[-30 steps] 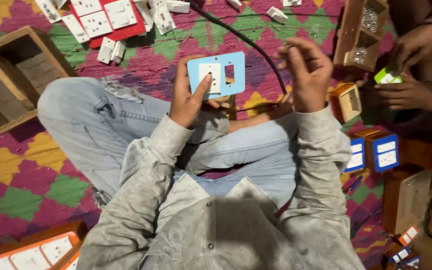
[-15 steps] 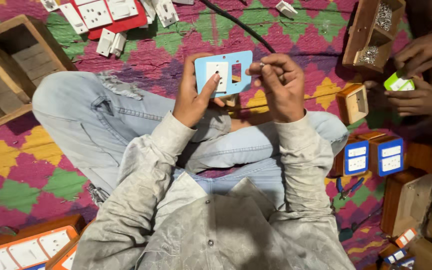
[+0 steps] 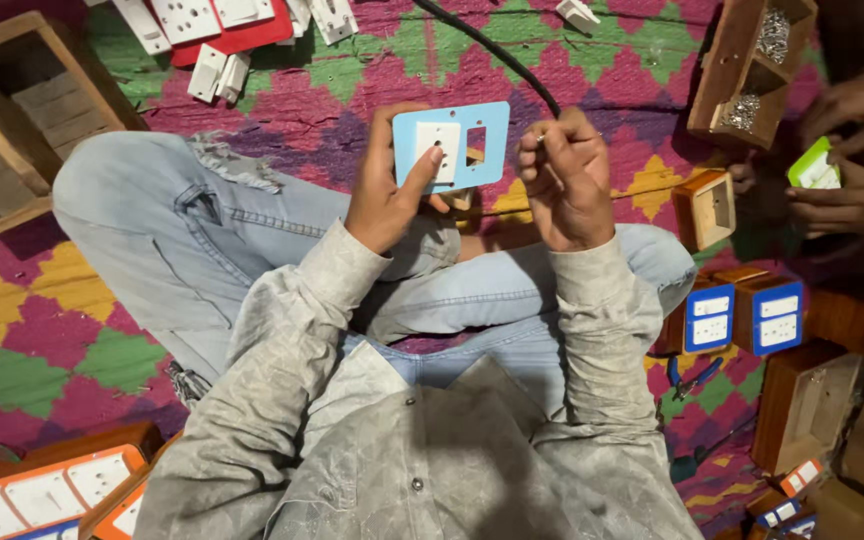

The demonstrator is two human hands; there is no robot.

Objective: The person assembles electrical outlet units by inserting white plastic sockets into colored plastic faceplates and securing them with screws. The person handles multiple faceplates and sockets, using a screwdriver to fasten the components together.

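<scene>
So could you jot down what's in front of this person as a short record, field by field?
Left hand: holds a light blue switch plate, thumb on its white switch
Right hand: fingers closed around something small, hidden from view
Plate: one rectangular opening unfilled
Seat: cross-legged in jeans on a colourful patterned mat
Nearby: wooden boxes with blue plates, black cable
Other person: hands hold a green item, upper right
</scene>
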